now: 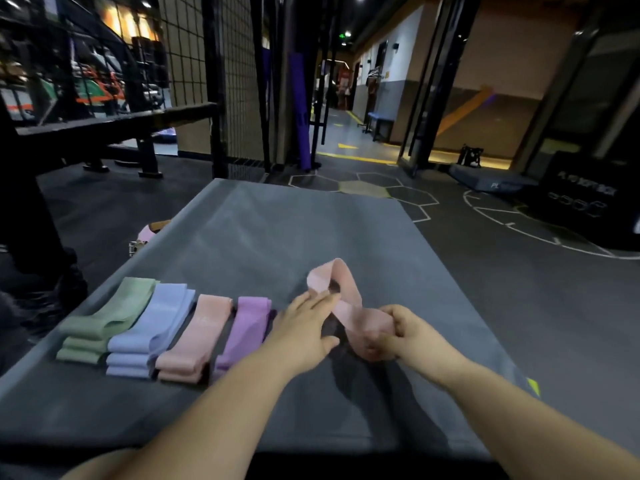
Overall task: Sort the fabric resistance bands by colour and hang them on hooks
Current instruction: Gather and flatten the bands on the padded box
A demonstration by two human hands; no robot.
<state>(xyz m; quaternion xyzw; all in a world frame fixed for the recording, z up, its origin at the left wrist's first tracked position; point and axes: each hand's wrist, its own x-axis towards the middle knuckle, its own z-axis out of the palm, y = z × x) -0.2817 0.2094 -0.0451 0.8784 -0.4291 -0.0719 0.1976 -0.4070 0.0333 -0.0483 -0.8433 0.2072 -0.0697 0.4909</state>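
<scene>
Fingers of right hand (408,332) curl round pink band (346,292) near middle of the mat (277,230); left hand (304,323) presses it, fingers straight, together.

This is a gym. The dark rubber floor (540,306) carries painted hexagons (363,188) and white drill lines (498,211). A black soft plyo box (585,199) stands at the right, with a grey pad (491,181) beside it. Purple padding (300,109) wraps a post, and machines (97,90) show behind a wire mesh wall (187,46). Folded fabric bands (173,327) lie on a grey mat (277,230).
</scene>
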